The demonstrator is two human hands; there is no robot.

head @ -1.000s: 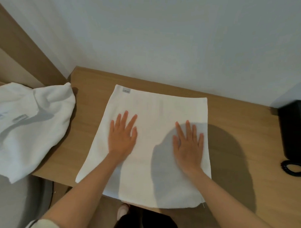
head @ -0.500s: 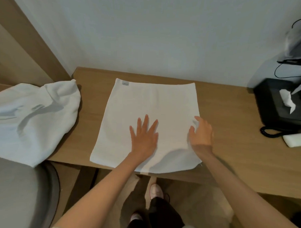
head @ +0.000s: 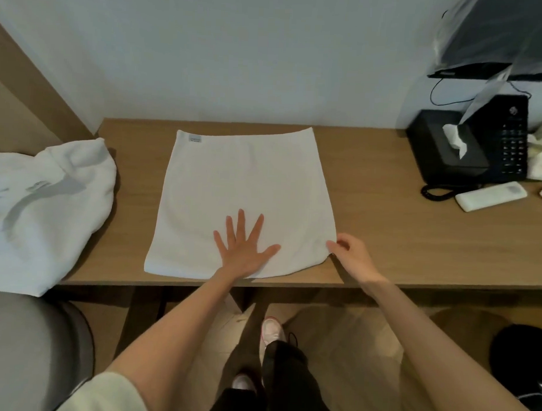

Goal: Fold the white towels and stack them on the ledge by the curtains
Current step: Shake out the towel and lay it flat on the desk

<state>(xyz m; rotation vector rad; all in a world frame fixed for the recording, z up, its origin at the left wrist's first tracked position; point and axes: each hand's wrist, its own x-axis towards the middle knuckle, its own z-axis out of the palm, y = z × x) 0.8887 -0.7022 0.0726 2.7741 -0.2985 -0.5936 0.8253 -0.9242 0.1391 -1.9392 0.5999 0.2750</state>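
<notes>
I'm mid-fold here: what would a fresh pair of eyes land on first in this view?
The white towel spread flat in the middle of the wooden desk, with the left hand pressed flat on its near part and the right hand pinching its near right corner. Next come the crumpled white heap at the desk's left end and the black tissue box at far right.

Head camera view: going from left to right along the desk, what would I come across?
Crumpled white towel heap → flat white towel → right hand at that towel's near right corner → black tissue box → black telephone.
</notes>
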